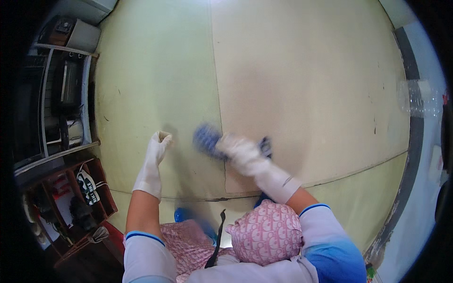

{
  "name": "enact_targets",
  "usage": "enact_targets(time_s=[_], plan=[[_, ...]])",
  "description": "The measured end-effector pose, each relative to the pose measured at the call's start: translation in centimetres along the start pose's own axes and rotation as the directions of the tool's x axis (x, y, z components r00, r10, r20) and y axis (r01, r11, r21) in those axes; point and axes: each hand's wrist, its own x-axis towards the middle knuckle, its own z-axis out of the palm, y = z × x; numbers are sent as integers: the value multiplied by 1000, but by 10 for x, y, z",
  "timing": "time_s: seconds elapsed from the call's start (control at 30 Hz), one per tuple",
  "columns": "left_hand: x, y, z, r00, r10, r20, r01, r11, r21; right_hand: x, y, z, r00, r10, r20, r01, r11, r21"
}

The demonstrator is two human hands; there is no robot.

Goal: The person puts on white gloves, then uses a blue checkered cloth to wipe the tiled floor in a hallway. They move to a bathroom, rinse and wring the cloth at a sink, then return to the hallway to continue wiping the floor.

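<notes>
Both of my hands wear long white gloves. My right hand [244, 152] is closed around a blue cloth [208, 140], which is blurred and sticks out on both sides of the fist. The hand and cloth are just over or on the floor covering [170, 81]; I cannot tell if they touch it. To the left, my left hand [161, 141] is held with curled fingers, and nothing shows in it. A seam [216, 81] between a yellow-green and a beige part of the covering runs beneath the cloth.
On the left, a rack [49, 102] holds appliances, and a brown wooden shelf [109, 203] holds footwear. Clear plastic bottles [423, 97] stand along the blue wall [410, 208] at right. My pink patterned knee [265, 233] and a blue shoe [180, 214] are close below my hands.
</notes>
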Motion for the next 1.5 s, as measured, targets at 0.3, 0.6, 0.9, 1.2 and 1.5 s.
enact_targets(time_s=[0.3, 0.6, 0.9, 1.2, 1.5], plan=[[-31, -44, -136, 1000, -2, 1, 2, 928, 373, -78, 30, -78, 755, 576, -313, -71, 546, 835], [-76, -92, -169, 967, -239, 89, 204, 934, 292, 97, 170, -174, 618, 360, -699, -468, 883, 41], [-118, 103, -132, 999, -33, 25, 30, 990, 140, 52, -38, -34, 702, 399, 590, -668, 657, 350], [-187, 156, -49, 930, 49, 365, -95, 990, 108, -44, -10, -159, 758, 620, 203, -591, 520, 616], [-176, 164, -23, 831, 79, 551, -3, 991, -136, -50, 32, -62, 789, 392, -472, -500, 857, -123]])
